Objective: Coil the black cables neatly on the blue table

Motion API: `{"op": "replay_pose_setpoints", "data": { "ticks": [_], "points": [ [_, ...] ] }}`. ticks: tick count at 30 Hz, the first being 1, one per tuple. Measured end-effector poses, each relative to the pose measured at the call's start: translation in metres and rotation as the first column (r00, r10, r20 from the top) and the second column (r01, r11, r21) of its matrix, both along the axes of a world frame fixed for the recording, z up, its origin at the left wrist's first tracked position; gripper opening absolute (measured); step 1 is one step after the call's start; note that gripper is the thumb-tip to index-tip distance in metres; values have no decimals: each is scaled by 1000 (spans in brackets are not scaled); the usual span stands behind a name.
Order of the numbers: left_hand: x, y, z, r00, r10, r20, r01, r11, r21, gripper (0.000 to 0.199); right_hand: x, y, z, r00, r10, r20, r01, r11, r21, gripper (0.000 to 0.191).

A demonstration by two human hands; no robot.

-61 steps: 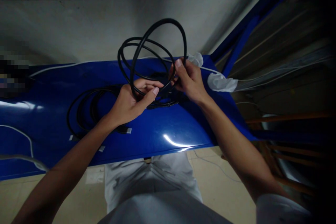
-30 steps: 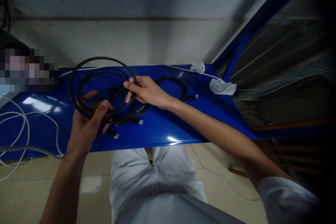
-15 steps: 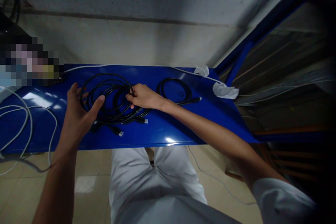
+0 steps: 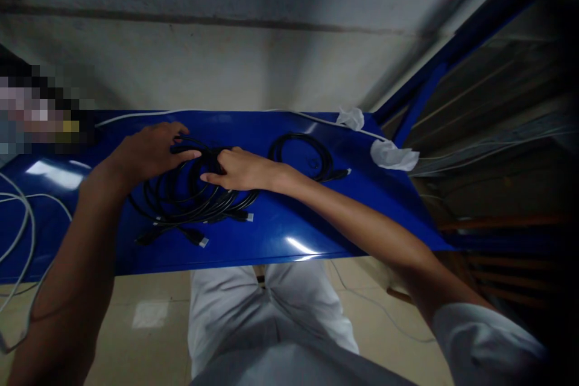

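Several black cables [image 4: 181,215] lie coiled and overlapping on the blue table [image 4: 280,226], with silver-ended plugs [image 4: 196,236] toward its front edge. At the coils' upper left my left hand [image 4: 151,148] is open, its thumb and fingers apart, with cable loops between them. Over the coils' upper right, my right hand [image 4: 242,170] has its fingers bent around cable strands, thumb stretched to the left. Its other fingertips are hidden beneath the hand. To the right, apart from the pile, lies a separate coiled black cable [image 4: 328,160].
White cable [image 4: 29,223] loops across the table's left end, and another white cable [image 4: 145,115] follows the back edge. Crumpled white wraps [image 4: 393,155] sit at the right end. Behind stands a wall [image 4: 203,66]; a blue frame [image 4: 420,96] rises at right.
My left hand has moved up and right, from beside the coil to its upper edge. The raised loop has sunk onto the pile. My right hand's thumb has stretched out leftward.
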State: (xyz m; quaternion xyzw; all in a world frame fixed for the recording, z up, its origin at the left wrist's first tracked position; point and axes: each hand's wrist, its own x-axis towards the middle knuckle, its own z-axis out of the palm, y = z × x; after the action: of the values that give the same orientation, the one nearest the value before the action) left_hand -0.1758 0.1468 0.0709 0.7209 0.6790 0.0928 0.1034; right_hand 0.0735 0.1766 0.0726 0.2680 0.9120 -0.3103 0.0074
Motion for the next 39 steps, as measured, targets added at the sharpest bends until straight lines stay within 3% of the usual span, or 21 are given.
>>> {"op": "replay_pose_setpoints", "data": {
  "ticks": [3,5,11,21,25,39],
  "points": [
    [15,8,-13,994,-99,-39,98,994,-38,37,-2,7,1,996,87,-21,-86,995,41,49],
    [21,9,-24,987,-158,-31,158,987,-16,33,-2,15,5,993,109,-35,-107,993,55,54],
    [26,0,-43,988,-150,-39,153,983,101,48,1,42,20,988,-88,-125,102,989,111,68],
    [31,-1,-34,993,-114,-18,115,992,48,42,14,62,-9,967,-212,-139,229,967,115,60],
    [33,-2,-33,994,-107,-12,108,990,86,38,12,64,-15,965,-221,-140,238,963,123,54],
    [36,-5,-32,987,-152,53,137,968,210,36,18,67,-17,981,-165,-104,176,978,111,34]
  ]
}}
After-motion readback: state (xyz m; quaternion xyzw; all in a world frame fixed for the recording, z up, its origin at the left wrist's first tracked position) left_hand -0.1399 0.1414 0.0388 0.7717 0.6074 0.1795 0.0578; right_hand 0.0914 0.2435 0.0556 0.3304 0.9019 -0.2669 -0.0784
